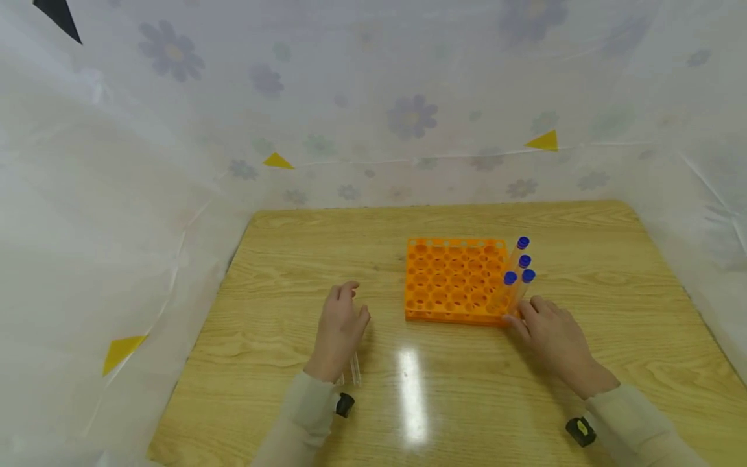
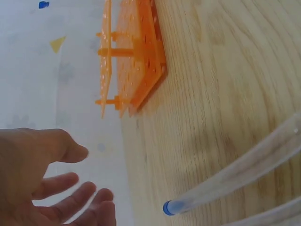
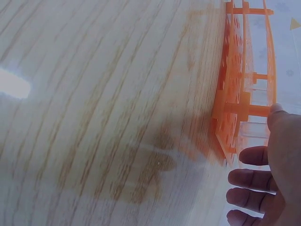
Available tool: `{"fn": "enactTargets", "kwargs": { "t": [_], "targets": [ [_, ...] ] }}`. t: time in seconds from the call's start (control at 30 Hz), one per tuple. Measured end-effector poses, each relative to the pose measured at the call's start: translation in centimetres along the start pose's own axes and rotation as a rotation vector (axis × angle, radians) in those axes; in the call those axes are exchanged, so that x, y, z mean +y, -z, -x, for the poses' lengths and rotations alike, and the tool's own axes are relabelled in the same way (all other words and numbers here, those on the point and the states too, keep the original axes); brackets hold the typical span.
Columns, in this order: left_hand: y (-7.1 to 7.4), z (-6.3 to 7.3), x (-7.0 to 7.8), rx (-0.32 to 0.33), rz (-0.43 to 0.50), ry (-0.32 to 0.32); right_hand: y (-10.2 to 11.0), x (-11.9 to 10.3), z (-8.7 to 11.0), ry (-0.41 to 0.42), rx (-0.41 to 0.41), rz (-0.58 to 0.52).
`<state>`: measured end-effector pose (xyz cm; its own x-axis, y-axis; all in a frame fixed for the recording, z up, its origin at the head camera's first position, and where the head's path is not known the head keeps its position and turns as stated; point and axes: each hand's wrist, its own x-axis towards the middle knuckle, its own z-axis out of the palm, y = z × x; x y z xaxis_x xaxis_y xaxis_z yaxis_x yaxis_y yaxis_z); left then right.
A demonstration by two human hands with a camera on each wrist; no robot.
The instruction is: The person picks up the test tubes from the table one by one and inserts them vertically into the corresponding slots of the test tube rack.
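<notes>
My left hand hovers over the table left of the rack, holding nothing, with its fingers loosely bent and the thumb apart. Clear test tubes lie partly hidden beneath it. In the left wrist view one test tube shows a blue cap, and a second is cut off by the frame. An orange test tube rack stands mid-table. Several blue-capped test tubes stand in its right end. My right hand touches the rack's near right corner with the thumb, its other fingers spread alongside.
The wooden table is enclosed by white flowered sheeting at the back and sides. Yellow triangles mark the sheeting. Black wrist devices sit below both hands.
</notes>
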<state>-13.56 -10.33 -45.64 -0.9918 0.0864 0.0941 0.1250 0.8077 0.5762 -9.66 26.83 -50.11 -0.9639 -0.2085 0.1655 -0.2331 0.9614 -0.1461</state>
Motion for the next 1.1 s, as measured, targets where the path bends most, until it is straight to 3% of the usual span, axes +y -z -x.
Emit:
{"fn": "enactTargets", "kwargs": {
  "t": [0.17,0.47,0.63,0.8,1.0,1.1],
  "targets": [
    [0.3,0.4,-0.8,-0.052,-0.069,0.035,0.1,-0.2,0.0,0.008,0.018,0.004],
    [-0.2,1.0,-1.6,-0.080,-0.155,0.022,0.0,-0.1,0.0,0.003,0.016,-0.003],
    [-0.6,1.4,-1.8,-0.050,-0.242,-0.024,0.0,-0.1,0.0,0.011,0.031,-0.002],
    [-0.9,1.7,-1.7,-0.038,-0.276,-0.010,0.0,-0.1,0.0,0.005,0.025,-0.002],
    [-1.4,2.0,-1.9,0.033,-0.319,-0.049,0.0,0.0,0.0,-0.001,0.015,-0.004],
    [-1.6,2.1,-2.0,0.037,-0.342,-0.047,-0.2,0.0,0.1,0.005,0.025,0.001]
  ]
}}
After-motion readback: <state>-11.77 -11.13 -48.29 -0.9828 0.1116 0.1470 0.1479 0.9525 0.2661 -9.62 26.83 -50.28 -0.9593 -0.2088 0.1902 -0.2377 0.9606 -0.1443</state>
